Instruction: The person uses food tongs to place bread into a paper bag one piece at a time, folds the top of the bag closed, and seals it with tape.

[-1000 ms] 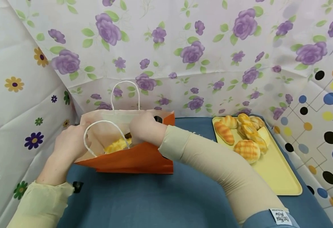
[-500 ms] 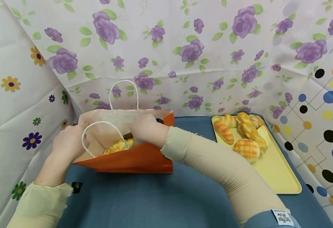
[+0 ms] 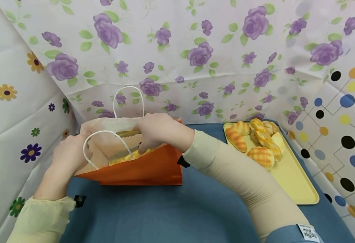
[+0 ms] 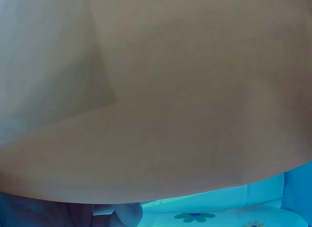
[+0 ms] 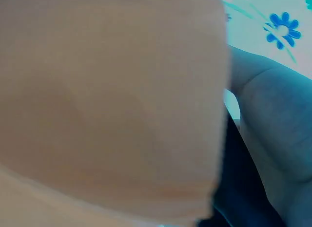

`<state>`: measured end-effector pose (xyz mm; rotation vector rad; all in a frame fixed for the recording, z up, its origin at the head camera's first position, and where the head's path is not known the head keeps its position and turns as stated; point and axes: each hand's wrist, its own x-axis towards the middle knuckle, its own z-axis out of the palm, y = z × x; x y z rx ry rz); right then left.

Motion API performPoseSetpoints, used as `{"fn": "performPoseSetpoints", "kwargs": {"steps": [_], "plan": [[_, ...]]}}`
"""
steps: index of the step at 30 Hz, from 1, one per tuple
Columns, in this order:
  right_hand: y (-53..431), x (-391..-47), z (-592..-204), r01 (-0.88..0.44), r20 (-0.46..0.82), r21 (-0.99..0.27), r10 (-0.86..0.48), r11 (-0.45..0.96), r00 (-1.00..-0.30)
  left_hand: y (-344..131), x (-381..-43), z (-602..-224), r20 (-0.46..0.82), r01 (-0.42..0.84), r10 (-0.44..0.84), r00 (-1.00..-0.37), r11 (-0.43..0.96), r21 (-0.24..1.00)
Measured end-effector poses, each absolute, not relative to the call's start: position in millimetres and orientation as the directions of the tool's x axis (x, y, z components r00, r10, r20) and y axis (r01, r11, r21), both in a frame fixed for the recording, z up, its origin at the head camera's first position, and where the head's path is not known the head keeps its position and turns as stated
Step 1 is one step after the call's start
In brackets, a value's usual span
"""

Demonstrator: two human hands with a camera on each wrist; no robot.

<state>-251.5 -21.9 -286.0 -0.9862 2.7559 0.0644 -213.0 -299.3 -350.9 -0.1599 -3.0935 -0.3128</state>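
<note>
An orange paper bag [image 3: 141, 173] with white rope handles stands on the blue table, its mouth tilted toward me. My left hand [image 3: 69, 153] grips the bag's left rim. Over the right part of the mouth is my right hand [image 3: 163, 130], thumb and fingers apart, with nothing seen held between them; some fingertips are hidden. Inside the bag lies yellow bread [image 3: 124, 158], with a long brown-crusted piece [image 3: 128, 133] behind it. Blurred pale surfaces fill most of both wrist views, hiding each hand's work.
To the right lies a yellow tray [image 3: 300, 189] bearing several bread rolls, among them a round scored bun [image 3: 260, 157] and a twisted loaf [image 3: 265, 136]. Patterned sheets [image 3: 195, 84] enclose the back and sides. Black tape pieces [image 3: 80, 200] mark the table near the bag.
My right hand has risen from inside the bag, its thumb now apart from its fingers, and more bread shows beneath it. My left hand keeps its hold; the view has shifted slightly.
</note>
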Motion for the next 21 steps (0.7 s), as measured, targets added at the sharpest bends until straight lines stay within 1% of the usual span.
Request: {"fn": "performPoseSetpoints", "kwargs": {"steps": [6, 11, 16, 21], "plan": [[-5.9, -244.7, -270.1, -0.617, -0.189, -0.096, -0.623, 0.781, -0.759, -297.4, -209.8, -351.2, 0.038, 0.092, 0.086, -0.996, 0.973, 0.211], [21.9, -242.9, -259.8, -0.601, -0.154, -0.176, -0.625, 0.78, -0.765, -297.2, -209.3, -350.7, 0.029, 0.082, 0.078, -0.997, 0.974, 0.212], [60.4, -240.1, -261.6, -0.617, -0.04, -0.253, -0.645, 0.746, -0.763, -296.4, -210.4, -350.2, 0.016, 0.081, 0.08, -0.997, 0.976, 0.2], [96.7, -237.6, -270.7, -0.626, 0.091, -0.261, -0.626, 0.735, -0.774, -297.5, -211.5, -349.9, 0.017, 0.085, 0.083, -0.996, 0.977, 0.195]]}}
